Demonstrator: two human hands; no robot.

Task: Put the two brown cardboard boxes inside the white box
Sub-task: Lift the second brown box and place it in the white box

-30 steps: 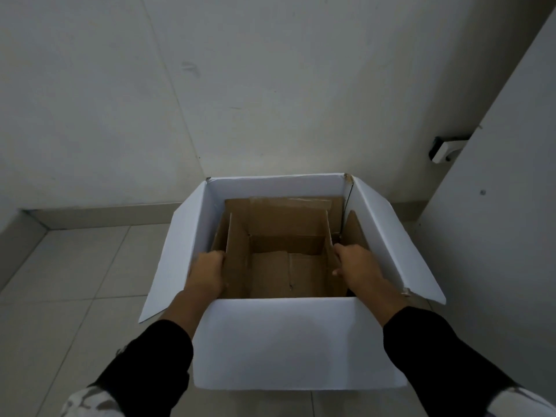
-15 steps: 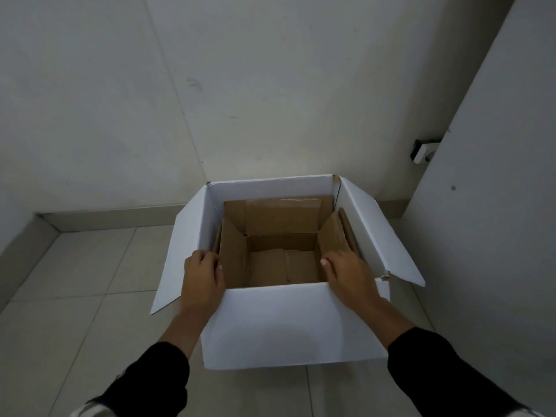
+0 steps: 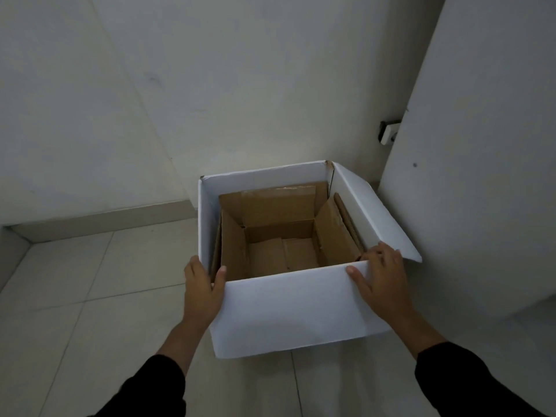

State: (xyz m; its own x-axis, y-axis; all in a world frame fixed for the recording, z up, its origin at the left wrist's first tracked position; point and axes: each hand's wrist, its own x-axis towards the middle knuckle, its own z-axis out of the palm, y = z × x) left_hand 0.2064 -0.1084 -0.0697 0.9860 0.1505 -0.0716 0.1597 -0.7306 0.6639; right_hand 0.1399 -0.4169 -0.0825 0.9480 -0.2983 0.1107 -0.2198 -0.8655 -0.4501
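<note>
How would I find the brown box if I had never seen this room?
Look for the big white cardboard box on the pale tiled floor, in the corner by the wall. The open brown cardboard box sits inside it, its flaps standing up against the white walls. It is the only brown thing here; all around it is white or grey.

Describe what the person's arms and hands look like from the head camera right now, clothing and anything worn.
Both hands are bare: the left hand and the right hand show no gloves, rings or watch. Each forearm is uncovered up to a long black sleeve, pushed back from the wrist; the other black sleeve matches it. No markings show.
</note>
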